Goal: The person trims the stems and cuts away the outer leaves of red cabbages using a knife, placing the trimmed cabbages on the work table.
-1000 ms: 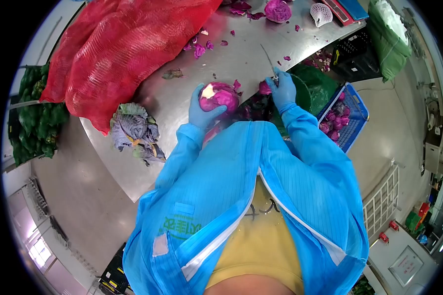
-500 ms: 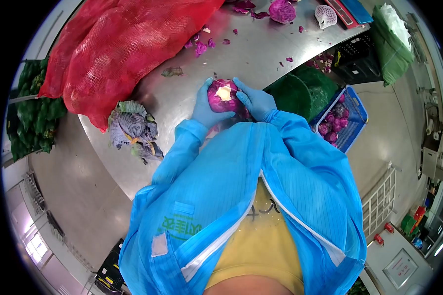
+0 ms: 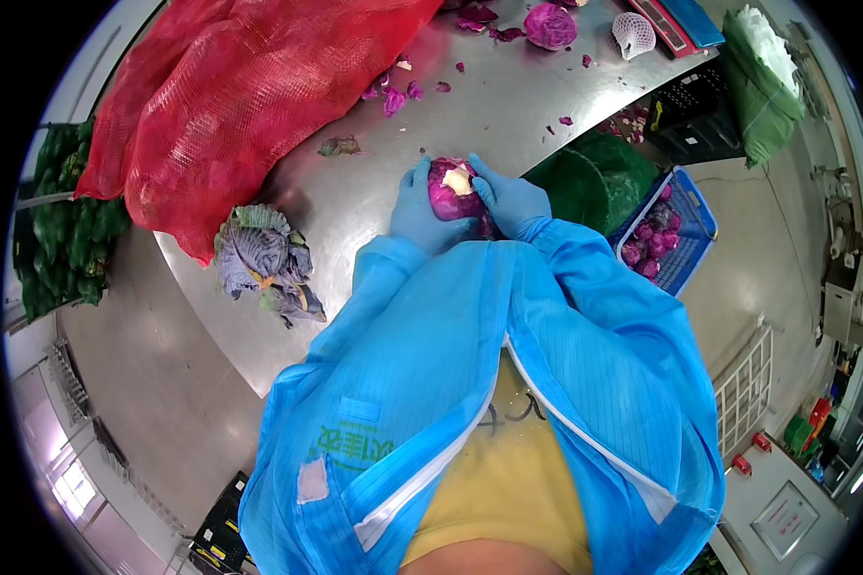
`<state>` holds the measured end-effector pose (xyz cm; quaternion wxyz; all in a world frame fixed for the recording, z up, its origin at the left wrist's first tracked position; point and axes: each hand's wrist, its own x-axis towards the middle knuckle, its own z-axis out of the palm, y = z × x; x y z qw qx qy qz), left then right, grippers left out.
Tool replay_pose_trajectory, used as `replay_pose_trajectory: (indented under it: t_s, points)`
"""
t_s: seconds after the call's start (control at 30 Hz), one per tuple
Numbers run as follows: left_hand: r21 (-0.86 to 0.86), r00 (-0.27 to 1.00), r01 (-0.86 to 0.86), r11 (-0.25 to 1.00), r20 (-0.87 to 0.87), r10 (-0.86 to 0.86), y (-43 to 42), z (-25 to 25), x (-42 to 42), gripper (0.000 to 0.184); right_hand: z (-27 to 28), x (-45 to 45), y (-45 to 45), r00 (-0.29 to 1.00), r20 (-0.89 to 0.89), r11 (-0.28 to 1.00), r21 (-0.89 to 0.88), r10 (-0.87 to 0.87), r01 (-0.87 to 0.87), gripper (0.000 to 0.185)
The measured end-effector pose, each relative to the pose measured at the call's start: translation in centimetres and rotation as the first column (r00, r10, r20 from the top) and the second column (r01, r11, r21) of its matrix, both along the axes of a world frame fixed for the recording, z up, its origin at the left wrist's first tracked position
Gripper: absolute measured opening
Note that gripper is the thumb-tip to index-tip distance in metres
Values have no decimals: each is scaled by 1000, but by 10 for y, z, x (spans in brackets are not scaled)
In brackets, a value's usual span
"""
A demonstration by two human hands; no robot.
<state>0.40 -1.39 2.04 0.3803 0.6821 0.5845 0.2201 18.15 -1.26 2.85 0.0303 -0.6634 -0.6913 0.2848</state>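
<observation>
A red cabbage (image 3: 455,196) with a pale cut patch on top is between my two gloved hands near the table's front edge. My left hand (image 3: 426,213) wraps round its left side. On its right side, my right hand (image 3: 511,199) is closed with the fingers against the cabbage; a knife, if there, cannot be made out. Loose outer leaves (image 3: 264,259) lie on the metal table (image 3: 355,206) to the left. Purple scraps (image 3: 393,100) lie farther back, and another cabbage (image 3: 550,26) sits at the far side.
A big red mesh sack (image 3: 249,96) covers the table's back left. To the right are a green bag (image 3: 594,182), a blue crate (image 3: 692,235) of red cabbages, a black crate (image 3: 695,115) and a green sack (image 3: 762,96). Green net bags (image 3: 72,220) stand far left.
My right hand came in from the right, where a thin blade showed, to the cabbage. Both hands and the cabbage shifted slightly right. The cut patch has turned.
</observation>
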Motion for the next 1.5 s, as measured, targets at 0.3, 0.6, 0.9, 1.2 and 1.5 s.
replay_pose_trajectory:
  t_s: [0.3,0.6,0.9,1.2,1.5]
  points:
    - [-50,970,71,996,-229,-81,13,9,11,115,-11,8,5,999,18,997,51,-50,49,45]
    - [-14,897,185,983,-407,-174,19,5,23,115,-8,17,13,990,-43,991,22,-134,136,41]
    - [104,953,218,970,-239,-188,8,-9,15,111,-19,38,46,983,20,982,44,-184,183,45]
    - [137,984,179,974,-29,-177,-5,-20,-4,113,-29,14,32,880,-468,995,13,-82,99,67]
    - [101,983,184,978,-19,-183,-8,-22,-15,109,-13,-5,16,991,46,943,305,123,-132,31]
